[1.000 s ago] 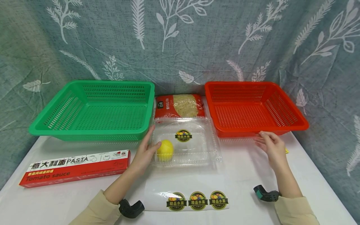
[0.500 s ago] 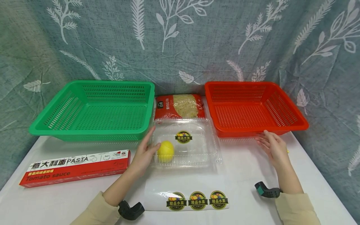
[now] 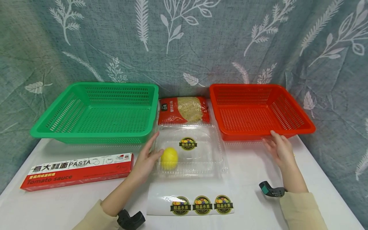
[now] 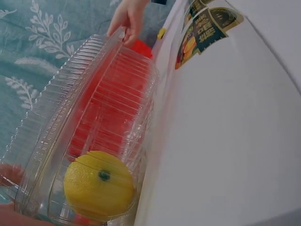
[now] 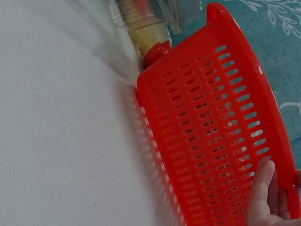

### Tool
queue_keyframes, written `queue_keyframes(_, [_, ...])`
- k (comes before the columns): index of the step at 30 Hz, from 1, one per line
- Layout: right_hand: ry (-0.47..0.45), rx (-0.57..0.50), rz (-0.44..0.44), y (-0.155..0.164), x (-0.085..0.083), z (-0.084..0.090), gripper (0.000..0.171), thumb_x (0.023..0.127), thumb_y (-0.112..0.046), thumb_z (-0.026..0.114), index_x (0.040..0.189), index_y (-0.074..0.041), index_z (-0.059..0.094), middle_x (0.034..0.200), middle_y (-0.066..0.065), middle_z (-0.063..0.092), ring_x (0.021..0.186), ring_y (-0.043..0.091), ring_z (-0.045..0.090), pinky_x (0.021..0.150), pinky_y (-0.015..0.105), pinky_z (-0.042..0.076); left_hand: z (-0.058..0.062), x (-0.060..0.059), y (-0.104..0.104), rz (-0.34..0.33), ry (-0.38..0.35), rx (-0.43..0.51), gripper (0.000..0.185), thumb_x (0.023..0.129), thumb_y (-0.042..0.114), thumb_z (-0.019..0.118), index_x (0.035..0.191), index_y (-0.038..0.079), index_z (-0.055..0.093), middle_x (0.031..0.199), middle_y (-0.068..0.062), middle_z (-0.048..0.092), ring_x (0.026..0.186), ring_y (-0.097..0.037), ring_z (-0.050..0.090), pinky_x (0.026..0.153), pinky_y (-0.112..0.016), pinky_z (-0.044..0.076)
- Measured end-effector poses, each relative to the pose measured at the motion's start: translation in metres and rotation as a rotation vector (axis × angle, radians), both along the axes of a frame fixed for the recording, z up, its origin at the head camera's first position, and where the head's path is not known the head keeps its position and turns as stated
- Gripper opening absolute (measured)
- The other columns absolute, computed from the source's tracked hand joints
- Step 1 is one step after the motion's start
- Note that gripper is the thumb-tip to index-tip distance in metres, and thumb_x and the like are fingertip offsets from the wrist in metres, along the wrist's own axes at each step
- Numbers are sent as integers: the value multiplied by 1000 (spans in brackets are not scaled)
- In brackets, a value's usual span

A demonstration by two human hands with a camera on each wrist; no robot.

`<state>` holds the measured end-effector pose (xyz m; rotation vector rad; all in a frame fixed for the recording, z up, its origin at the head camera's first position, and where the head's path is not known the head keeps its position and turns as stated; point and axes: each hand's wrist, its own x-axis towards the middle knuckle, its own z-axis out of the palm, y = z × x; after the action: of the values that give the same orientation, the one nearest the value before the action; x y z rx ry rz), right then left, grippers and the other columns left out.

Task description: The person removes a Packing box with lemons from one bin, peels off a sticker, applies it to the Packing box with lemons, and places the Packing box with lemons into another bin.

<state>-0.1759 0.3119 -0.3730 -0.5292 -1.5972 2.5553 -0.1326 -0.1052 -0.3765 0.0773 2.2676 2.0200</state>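
My left hand rests open-fingered against the left end of the clear box, whose long axis runs away to its right, lemon just past my thumb, while my right hand, open, touches the red basket.

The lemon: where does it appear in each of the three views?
Head view: the lemon lies low in the centre, inside the clear box, beside the left hand.
Left wrist view: the lemon is at the bottom left, seen through the box wall.
Right wrist view: not in it.
Shared landmark: the red basket, which fills the right wrist view.
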Motion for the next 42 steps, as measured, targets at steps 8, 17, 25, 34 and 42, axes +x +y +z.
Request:
queue_keyframes(8, [-14, -202, 66, 2, 2, 13, 39, 87, -13, 62, 110, -11, 30, 87, 4, 59, 74, 15, 65, 71, 26, 53, 8, 11, -2, -15, 21, -10, 59, 93, 6, 48, 145, 18, 24, 152, -4, 12, 137, -30, 8, 105, -50, 22])
queue_keyframes(17, [-9, -216, 89, 4, 0, 13, 33, 90, -10, 57, 107, -9, 29, 84, 7, 59, 74, 17, 65, 71, 26, 53, 14, 23, -3, -29, 7, -30, 59, 92, 5, 48, 145, 17, 25, 151, -6, 12, 138, -29, 8, 106, -51, 21])
queue_keyframes(25, [5, -218, 95, 4, 0, 12, 33, 89, -9, 58, 107, -8, 31, 83, 7, 60, 75, 17, 66, 71, 27, 53, 28, 33, -2, -50, 11, -9, 59, 93, 6, 49, 145, 17, 25, 152, -6, 10, 134, -36, 18, 102, -49, 29])
queue_keyframes(34, [22, -219, 103, 5, 0, 11, 33, 88, -9, 59, 107, -6, 33, 84, 8, 60, 74, 18, 66, 71, 27, 53, 51, 39, -4, -71, 30, -5, 57, 94, 8, 47, 145, 19, 24, 152, -3, 9, 134, -36, 18, 100, -51, 31])
queue_keyframes(42, [41, -220, 112, 5, 1, 9, 30, 88, -8, 59, 106, -5, 35, 84, 8, 61, 75, 18, 66, 71, 28, 53, 62, 32, -6, -91, 41, -9, 57, 94, 8, 47, 145, 16, 25, 152, -4, 10, 136, -33, 10, 100, -54, 29])
